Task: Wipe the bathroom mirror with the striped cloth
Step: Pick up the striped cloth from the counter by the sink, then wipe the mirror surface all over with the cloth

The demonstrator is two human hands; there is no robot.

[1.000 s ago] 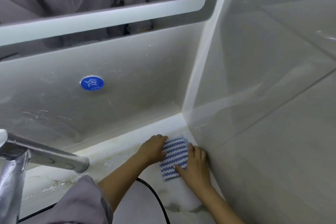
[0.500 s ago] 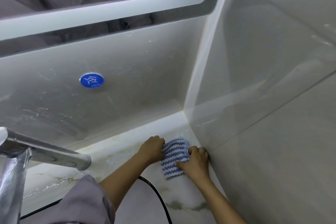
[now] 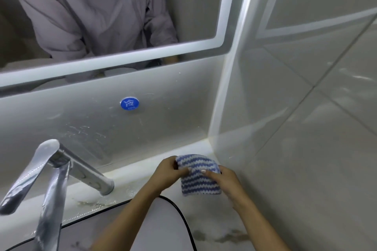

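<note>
The blue-and-white striped cloth (image 3: 199, 178) is bunched up in the back right corner of the counter, just above the marble top. My left hand (image 3: 169, 173) pinches its upper left edge. My right hand (image 3: 225, 179) grips its right side, fingers over the top. The mirror (image 3: 98, 6) with its lit white frame hangs above on the back wall and reflects a grey shirt. Neither hand is near the mirror.
A chrome faucet (image 3: 61, 171) juts out at the lower left over a basin with a black rim (image 3: 179, 216). A round blue sticker (image 3: 129, 103) sits on the streaked back wall. A glossy tiled wall (image 3: 306, 128) closes the right side. Water spots lie on the counter.
Both hands have gathered the flat cloth into a bunch and lifted it slightly off the counter. The camera has tilted up, showing more of the mirror and faucet.
</note>
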